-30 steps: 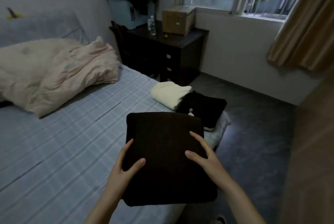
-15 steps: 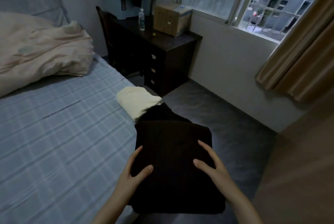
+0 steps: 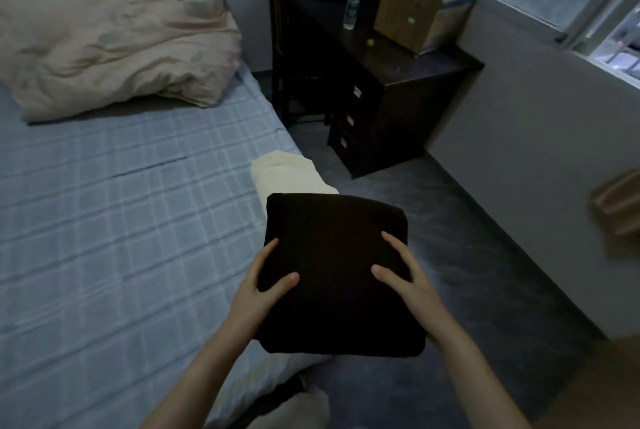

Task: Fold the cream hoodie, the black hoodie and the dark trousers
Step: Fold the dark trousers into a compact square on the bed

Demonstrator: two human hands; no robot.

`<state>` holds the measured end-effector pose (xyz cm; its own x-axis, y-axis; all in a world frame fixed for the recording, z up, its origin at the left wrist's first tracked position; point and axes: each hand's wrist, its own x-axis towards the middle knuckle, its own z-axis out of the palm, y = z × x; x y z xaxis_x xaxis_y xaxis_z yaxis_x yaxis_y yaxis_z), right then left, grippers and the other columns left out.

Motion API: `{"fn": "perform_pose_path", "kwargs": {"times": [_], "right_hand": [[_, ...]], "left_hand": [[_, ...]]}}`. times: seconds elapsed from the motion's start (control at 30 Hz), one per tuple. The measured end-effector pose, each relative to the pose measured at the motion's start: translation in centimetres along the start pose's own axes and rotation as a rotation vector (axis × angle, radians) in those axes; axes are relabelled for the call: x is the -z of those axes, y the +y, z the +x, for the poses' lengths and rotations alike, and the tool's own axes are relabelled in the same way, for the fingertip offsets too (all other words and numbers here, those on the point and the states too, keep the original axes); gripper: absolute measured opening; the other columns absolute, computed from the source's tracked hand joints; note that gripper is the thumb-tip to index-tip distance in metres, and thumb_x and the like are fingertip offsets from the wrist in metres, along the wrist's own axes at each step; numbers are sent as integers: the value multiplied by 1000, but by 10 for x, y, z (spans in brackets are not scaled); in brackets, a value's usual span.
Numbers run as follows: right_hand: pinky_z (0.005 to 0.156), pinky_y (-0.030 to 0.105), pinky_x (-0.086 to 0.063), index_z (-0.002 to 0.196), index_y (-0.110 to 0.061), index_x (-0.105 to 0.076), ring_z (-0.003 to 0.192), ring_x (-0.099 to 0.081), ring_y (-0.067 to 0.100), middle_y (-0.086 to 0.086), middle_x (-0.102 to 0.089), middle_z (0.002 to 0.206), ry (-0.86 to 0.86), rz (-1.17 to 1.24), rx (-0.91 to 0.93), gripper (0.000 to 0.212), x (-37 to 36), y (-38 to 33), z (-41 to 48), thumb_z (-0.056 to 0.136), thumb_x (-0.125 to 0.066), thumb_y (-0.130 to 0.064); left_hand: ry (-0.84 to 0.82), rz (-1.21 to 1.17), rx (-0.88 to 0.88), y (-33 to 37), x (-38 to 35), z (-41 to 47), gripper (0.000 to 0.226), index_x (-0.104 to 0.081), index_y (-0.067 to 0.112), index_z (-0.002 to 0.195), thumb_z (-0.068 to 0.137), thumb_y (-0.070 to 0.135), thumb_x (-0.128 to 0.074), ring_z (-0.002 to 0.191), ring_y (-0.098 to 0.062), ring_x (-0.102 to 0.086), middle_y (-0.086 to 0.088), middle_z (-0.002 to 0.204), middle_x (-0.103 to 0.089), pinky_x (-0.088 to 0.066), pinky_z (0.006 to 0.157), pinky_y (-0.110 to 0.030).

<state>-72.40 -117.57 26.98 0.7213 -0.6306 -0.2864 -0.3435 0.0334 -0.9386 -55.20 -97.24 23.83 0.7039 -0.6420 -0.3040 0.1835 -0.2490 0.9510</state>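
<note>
The dark trousers (image 3: 332, 255) are folded into a thick square bundle that I hold over the right edge of the bed (image 3: 121, 238). My left hand (image 3: 261, 285) grips the bundle's left side, thumb on top. My right hand (image 3: 407, 278) grips its right side, thumb and a finger spread on top. The folded cream hoodie (image 3: 287, 174) lies on the bed edge just beyond the bundle. The black hoodie is hidden behind the bundle.
A crumpled beige quilt (image 3: 110, 37) lies at the head of the bed. A dark desk (image 3: 388, 82) with a water bottle (image 3: 351, 9) and a cardboard box (image 3: 412, 9) stands by the window, a chair (image 3: 287, 47) beside it. Grey floor (image 3: 485, 238) lies to the right.
Both hands carried the trousers bundle to the right, from the middle of the bed to its edge. It now covers the black hoodie, which was visible a second ago.
</note>
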Motion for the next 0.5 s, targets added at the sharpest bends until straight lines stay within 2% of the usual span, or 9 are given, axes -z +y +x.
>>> {"fn": "perform_pose_path", "kwargs": {"times": [0.13,0.3,0.4,0.5], "right_hand": [[96,17,-44,135,-55,-48,120,-45,-13,-35,-43,132,-75,-47,21,59,19,-8,58,86,-73,-34],[88,11,-49,138,-49,-48,115,-50,-17,-31,-46,133,-242,-103,29,60,26,-6,146,88,-73,-27],[97,15,-47,140,-50,-45,122,-47,-14,-30,-44,137,-371,-176,38,61,26,14,204,90,-72,-28],[103,19,-44,143,-46,-43,126,-45,-10,-28,-44,138,-507,-236,5,61,22,54,250,92,-70,-26]], "left_hand": [[32,-43,2,4,-16,38,71,-35,55,137,76,45,-69,117,1,-48,26,135,-41,-44,94,-23],[168,-187,79,-11,-40,76,71,-32,54,140,83,34,-70,112,8,-48,37,125,-38,-49,83,-17],[279,-270,122,-37,-57,103,71,-33,53,140,85,30,-71,115,4,-49,35,126,-40,-49,93,-24],[348,-330,209,-75,-78,124,72,-34,55,140,84,32,-74,125,-7,-50,21,137,-45,-47,104,-35]]}}
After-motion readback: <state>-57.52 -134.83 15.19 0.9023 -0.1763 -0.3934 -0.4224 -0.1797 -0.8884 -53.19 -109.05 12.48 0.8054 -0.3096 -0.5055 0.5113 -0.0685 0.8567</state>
